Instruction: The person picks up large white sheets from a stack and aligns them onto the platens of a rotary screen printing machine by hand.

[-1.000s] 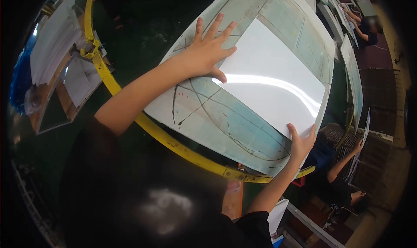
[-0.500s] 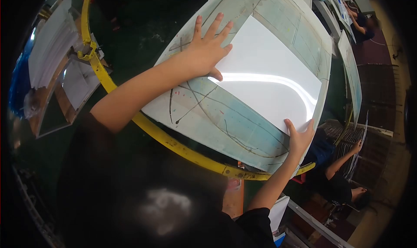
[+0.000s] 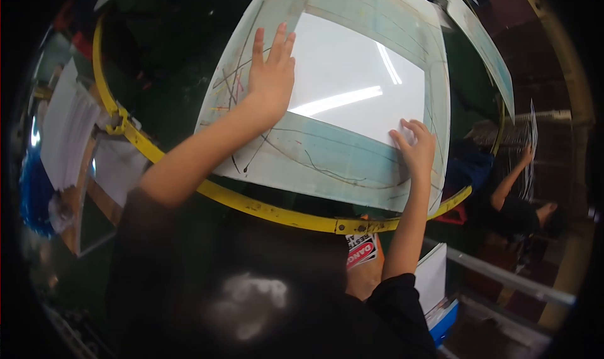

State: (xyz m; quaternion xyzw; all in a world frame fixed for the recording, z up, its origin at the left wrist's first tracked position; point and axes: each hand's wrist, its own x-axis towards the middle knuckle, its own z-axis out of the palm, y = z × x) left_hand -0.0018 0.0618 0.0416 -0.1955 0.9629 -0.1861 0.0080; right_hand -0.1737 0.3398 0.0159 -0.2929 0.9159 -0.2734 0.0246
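Observation:
A glossy white sheet (image 3: pixel 352 76) lies flat on a pale green board (image 3: pixel 327 154) marked with dark lines, and bright light streaks reflect off it. My left hand (image 3: pixel 272 82) rests at the sheet's left edge, palm down with fingers apart. At the sheet's lower right corner is my right hand (image 3: pixel 416 146), its fingers curved and spread, the tips touching or just over the edge. Neither hand is closed on the sheet.
A curved yellow rail (image 3: pixel 270 213) runs around the board's near side. Stacked white sheets (image 3: pixel 66 132) stand at the left. Another pale board (image 3: pixel 481 51) is at the upper right. A co-worker (image 3: pixel 519 202) at the right holds a thin panel (image 3: pixel 533 132).
The view has shifted and turned. The sheet now lies more level on the board. My right hand has moved up along the sheet's corner, its fingers more curled, and my left hand's fingers are closer together.

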